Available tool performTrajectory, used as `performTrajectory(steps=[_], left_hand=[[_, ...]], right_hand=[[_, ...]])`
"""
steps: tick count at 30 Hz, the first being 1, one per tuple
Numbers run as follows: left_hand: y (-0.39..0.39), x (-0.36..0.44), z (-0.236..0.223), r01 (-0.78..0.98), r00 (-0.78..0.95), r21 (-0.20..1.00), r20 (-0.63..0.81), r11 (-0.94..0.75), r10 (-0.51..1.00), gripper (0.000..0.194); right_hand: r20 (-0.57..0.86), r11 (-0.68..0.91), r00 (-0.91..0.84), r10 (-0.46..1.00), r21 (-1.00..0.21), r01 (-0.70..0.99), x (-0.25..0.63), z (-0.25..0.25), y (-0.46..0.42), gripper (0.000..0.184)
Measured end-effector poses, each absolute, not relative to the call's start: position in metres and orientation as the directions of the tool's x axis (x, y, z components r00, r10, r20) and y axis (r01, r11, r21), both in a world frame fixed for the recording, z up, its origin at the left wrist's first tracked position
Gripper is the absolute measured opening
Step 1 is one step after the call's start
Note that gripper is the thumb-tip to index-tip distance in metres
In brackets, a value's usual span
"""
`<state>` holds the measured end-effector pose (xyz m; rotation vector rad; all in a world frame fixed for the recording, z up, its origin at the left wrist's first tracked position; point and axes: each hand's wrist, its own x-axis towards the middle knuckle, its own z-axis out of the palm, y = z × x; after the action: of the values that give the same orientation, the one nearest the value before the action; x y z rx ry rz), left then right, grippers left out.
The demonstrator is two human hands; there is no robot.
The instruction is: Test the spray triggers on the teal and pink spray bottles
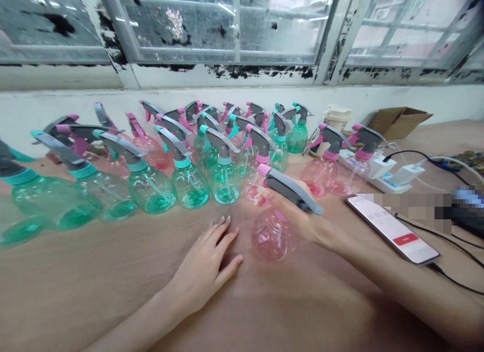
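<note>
My right hand (293, 211) is wrapped round the neck of a pink spray bottle (270, 238) with a grey and pink trigger head. The bottle's clear round body tilts slightly over the wooden table, and I cannot tell whether its base touches. Part of my grip is hidden behind the grey lever. My left hand (204, 261) lies flat on the table to the left of this bottle, fingers spread, holding nothing. Just beyond it stand a green spray bottle (226, 183) and another green spray bottle (191, 185).
Several more green and pink spray bottles stand in rows towards the wall. On the right lie a phone (393, 231) with a cable and a power strip (385, 180) with chargers. Behind are a paper cup (336, 117) and a cardboard box (399, 121).
</note>
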<state>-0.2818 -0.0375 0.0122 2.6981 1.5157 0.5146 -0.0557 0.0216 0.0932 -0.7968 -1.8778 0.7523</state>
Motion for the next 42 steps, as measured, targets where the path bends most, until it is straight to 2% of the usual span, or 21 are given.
performTrajectory(steps=[5, 8, 11, 15, 19, 27, 33, 39, 42], left_hand=[[-0.038, -0.282, 0.012, 0.829, 0.476, 0.168, 0.289, -0.533, 0.831, 0.047], [-0.038, -0.281, 0.013, 0.831, 0.484, 0.152, 0.279, -0.536, 0.829, 0.048], [-0.037, -0.281, 0.014, 0.829, 0.493, 0.134, 0.279, -0.542, 0.824, 0.047], [-0.037, -0.281, 0.014, 0.832, 0.497, 0.121, 0.274, -0.542, 0.824, 0.048], [-0.037, -0.282, 0.013, 0.833, 0.488, 0.133, 0.279, -0.537, 0.827, 0.047], [-0.037, -0.282, 0.010, 0.834, 0.491, 0.124, 0.278, -0.537, 0.826, 0.047], [-0.037, -0.282, 0.011, 0.834, 0.494, 0.119, 0.274, -0.539, 0.825, 0.047], [-0.037, -0.282, 0.011, 0.833, 0.489, 0.134, 0.273, -0.536, 0.828, 0.048], [-0.036, -0.283, 0.009, 0.833, 0.488, 0.132, 0.280, -0.537, 0.827, 0.048]], right_hand=[[0.496, 0.562, -0.309, 0.811, -0.806, 0.182, -0.056, 0.084, 0.024, 0.024], [0.493, 0.539, -0.290, 0.820, -0.836, 0.102, -0.058, 0.080, 0.026, 0.017], [0.493, 0.530, -0.328, 0.806, -0.847, 0.029, -0.060, 0.080, 0.028, 0.016], [0.478, 0.522, -0.307, 0.823, -0.850, 0.075, -0.061, 0.082, 0.027, 0.017], [0.494, 0.525, -0.325, 0.806, -0.851, 0.007, -0.061, 0.083, 0.026, 0.015], [0.455, 0.537, -0.329, 0.828, -0.813, 0.227, -0.055, 0.084, 0.024, 0.026], [0.430, 0.507, -0.312, 0.847, -0.830, 0.231, -0.053, 0.083, 0.021, 0.029], [0.410, 0.474, -0.269, 0.871, -0.845, 0.247, -0.050, 0.077, 0.023, 0.021], [0.397, 0.454, -0.231, 0.889, -0.834, 0.314, -0.054, 0.081, 0.021, 0.028]])
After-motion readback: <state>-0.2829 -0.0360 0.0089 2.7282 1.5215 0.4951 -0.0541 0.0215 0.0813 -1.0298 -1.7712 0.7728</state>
